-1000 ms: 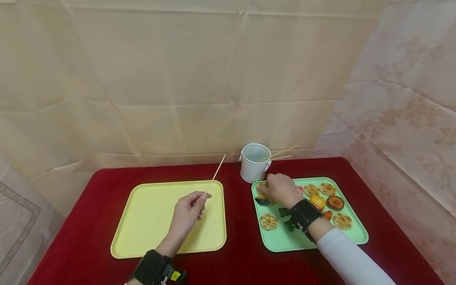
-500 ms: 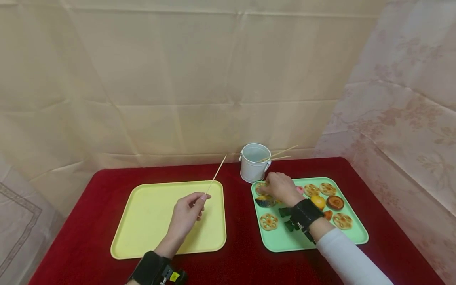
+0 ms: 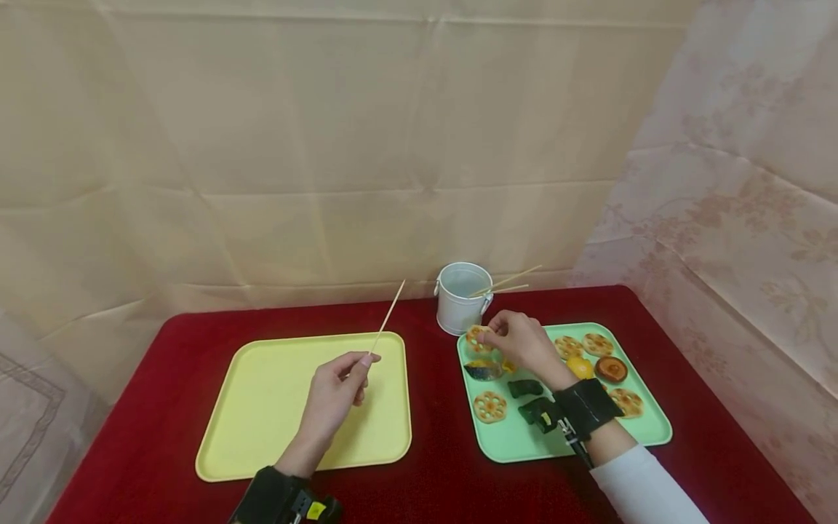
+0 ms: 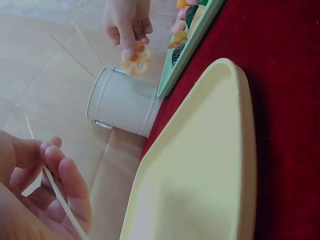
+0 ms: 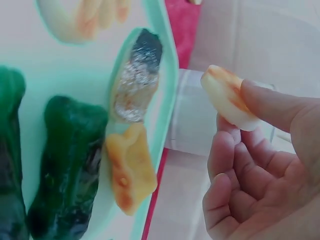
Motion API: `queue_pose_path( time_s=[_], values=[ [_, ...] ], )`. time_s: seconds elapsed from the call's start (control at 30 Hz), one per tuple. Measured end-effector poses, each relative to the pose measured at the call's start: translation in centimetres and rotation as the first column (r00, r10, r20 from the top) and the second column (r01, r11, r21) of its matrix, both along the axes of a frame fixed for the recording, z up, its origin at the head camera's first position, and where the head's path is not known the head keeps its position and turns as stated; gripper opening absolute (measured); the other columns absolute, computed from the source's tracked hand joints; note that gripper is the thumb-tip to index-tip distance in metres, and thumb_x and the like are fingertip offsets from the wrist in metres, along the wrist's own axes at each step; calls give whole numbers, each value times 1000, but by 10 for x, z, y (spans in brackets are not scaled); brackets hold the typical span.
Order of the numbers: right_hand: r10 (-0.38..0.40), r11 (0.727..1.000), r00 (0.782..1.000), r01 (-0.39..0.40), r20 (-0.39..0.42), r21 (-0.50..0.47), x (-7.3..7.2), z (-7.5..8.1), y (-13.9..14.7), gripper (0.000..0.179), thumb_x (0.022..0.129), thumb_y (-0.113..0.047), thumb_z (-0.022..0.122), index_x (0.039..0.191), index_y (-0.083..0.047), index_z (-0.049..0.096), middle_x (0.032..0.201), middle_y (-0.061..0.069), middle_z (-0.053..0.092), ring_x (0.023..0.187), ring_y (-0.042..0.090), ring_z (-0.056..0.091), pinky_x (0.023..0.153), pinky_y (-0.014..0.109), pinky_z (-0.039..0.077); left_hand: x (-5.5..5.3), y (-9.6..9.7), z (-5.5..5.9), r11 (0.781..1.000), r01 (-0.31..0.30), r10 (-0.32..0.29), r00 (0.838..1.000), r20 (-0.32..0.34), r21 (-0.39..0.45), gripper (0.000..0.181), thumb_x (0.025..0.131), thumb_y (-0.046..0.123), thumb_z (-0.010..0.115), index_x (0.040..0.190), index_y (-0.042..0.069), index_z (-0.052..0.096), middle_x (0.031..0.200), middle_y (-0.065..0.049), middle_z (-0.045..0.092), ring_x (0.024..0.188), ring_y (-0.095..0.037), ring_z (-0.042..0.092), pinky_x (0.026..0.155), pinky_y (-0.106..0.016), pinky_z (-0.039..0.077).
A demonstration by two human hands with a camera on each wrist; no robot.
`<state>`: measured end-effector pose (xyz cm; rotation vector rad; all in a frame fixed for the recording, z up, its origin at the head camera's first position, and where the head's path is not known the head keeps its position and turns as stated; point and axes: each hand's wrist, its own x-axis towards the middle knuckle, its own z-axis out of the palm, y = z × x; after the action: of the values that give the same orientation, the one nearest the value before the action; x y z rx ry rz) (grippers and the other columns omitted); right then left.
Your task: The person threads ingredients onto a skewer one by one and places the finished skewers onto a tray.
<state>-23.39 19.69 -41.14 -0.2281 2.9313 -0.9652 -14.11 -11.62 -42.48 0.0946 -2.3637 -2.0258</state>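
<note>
Left hand (image 3: 329, 391) pinches a thin stick (image 4: 64, 203) — likely light, snappable; right hand (image 3: 524, 342) pinches a lotus slice (image 5: 226, 100) — probably light, firm, best held by its rim.

From six o'clock, the head view looks forward and down across the red table (image 3: 440, 437). The wrist views, close to left hand (image 3: 332, 389) and right hand (image 3: 526, 343), lie sideways; all share the white bucket (image 3: 458, 313) (mouth towards nine o'clock at left, three at right).

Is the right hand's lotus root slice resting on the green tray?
No, the left wrist view shows the right hand pinching the lotus root slice clear of the green tray.
</note>
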Motion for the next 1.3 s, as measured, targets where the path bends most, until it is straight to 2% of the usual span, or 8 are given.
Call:
queue_pose_path(
  time_s=[0.23, 0.37, 0.5, 0.73, 0.87, 0.97, 1.1, 1.3],
  values=[
    [18, 994, 1000, -20, -19, -108, 11, 1, 1, 30, 94, -35, 78, 97, -9, 64, 82, 2, 65, 74, 20, 56, 62, 32, 42, 1, -2, -4, 997, 72, -72, 997, -3, 2, 24, 106, 16, 62, 116, -1, 74, 74, -8, 54, 57, -11, 43, 53, -22, 35],
    [38, 967, 999, -35, 5, -254, 17, -1, -2, 29, 97, -33, 74, 100, -6, 62, 86, 3, 73, 80, 23, 68, 66, 34, 50, 2, -2, -8, 993, 114, -114, 993, -9, -30, 25, 106, 20, 63, 116, 2, 75, 74, -4, 55, 58, -10, 38, 54, -21, 28],
    [55, 907, 998, -34, 38, -420, 21, -4, -8, 31, 100, -29, 72, 104, -1, 60, 88, 9, 76, 84, 25, 75, 75, 40, 60, 4, -2, -10, 990, 123, -125, 992, -29, -62, 24, 105, 22, 63, 115, 4, 77, 72, -3, 55, 62, -10, 41, 55, -21, 28],
    [34, 782, 992, 49, 121, -621, 26, -8, -18, 36, 101, -26, 70, 117, 4, 58, 98, 13, 77, 87, 21, 75, 81, 40, 59, 7, 1, -13, 991, 121, -123, 992, -33, -64, 22, 105, 18, 64, 113, 1, 75, 70, -7, 59, 63, -12, 46, 59, -21, 34],
    [-4, 727, 989, 102, 145, -679, 25, -13, -22, 38, 101, -23, 69, 123, 6, 60, 99, 11, 76, 84, 14, 73, 79, 33, 58, 10, 3, -15, 992, 98, -97, 995, 8, -81, 20, 103, 17, 65, 107, 0, 74, 71, -7, 63, 58, -10, 42, 54, -21, 29],
    [-26, 704, 987, 133, 161, -698, 25, -17, -23, 39, 102, -26, 68, 124, 6, 62, 100, 9, 77, 84, 13, 73, 78, 30, 56, 12, 4, -16, 991, 97, -96, 995, 13, -89, 17, 100, 16, 67, 103, 0, 74, 72, -4, 65, 57, -10, 44, 53, -21, 31],
    [-34, 664, 980, 168, 195, -728, 26, -18, -23, 41, 103, -31, 67, 124, 3, 62, 101, 6, 77, 88, 14, 74, 80, 29, 55, 14, 5, -17, 985, 113, -116, 993, -18, -128, 14, 100, 16, 69, 101, 4, 77, 72, -4, 66, 61, -11, 51, 56, -22, 37],
    [-36, 596, 971, 212, 238, -774, 27, -19, -26, 39, 105, -30, 64, 125, 3, 60, 98, 2, 75, 88, 13, 74, 77, 25, 53, 15, 5, -18, 969, 127, -140, 989, -45, -213, 12, 99, 16, 70, 102, 12, 81, 70, 0, 65, 59, -9, 51, 50, -20, 32]
  ],
)
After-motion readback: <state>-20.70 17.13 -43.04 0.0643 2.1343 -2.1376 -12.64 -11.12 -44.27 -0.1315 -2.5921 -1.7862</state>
